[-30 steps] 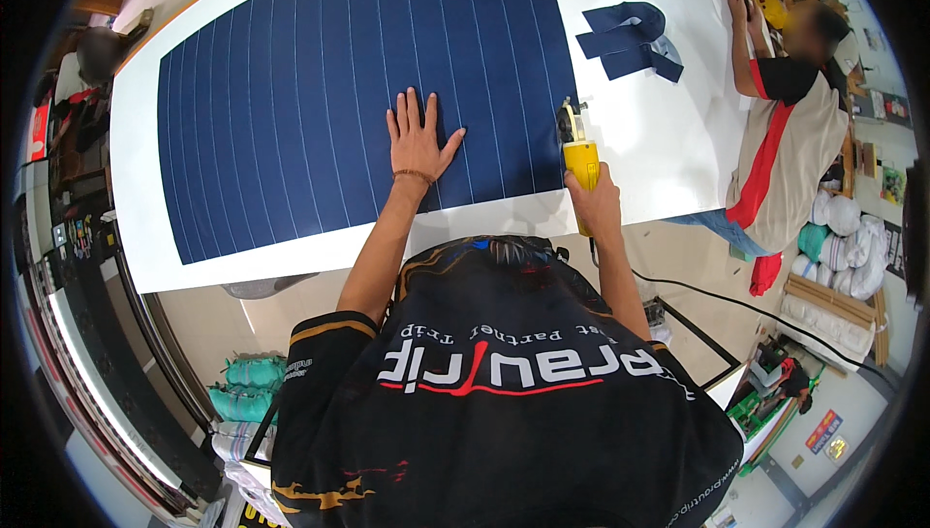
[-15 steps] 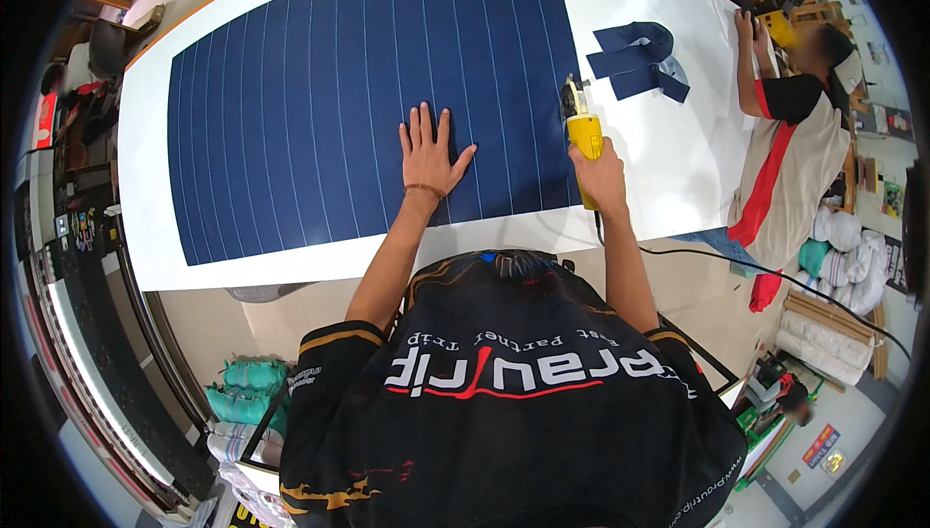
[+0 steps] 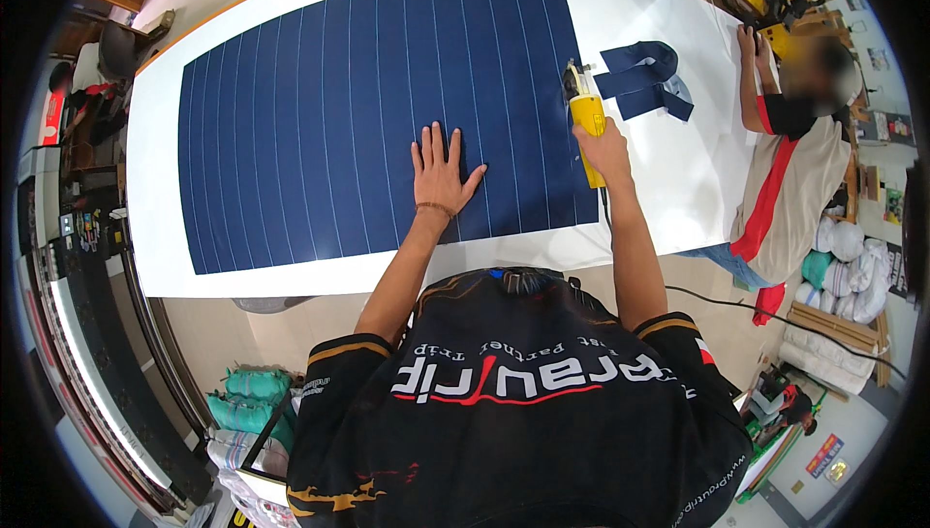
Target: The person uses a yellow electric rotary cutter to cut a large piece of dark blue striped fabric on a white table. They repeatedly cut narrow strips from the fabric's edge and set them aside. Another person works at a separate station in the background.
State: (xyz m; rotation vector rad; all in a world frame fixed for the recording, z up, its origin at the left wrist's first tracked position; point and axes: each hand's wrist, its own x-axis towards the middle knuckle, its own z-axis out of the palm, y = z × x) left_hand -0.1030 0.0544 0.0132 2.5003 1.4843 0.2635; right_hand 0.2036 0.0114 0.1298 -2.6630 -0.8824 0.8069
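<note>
One yellow cutter (image 3: 587, 119) seemingly gripped in right hand (image 3: 603, 148)

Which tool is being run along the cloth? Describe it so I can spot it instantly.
On the long white cutting table, find the right edge of the striped navy fabric sheet. There the right hand grips a yellow handheld electric cutter, the only bright yellow thing on the table, trailing a black cord.
</note>
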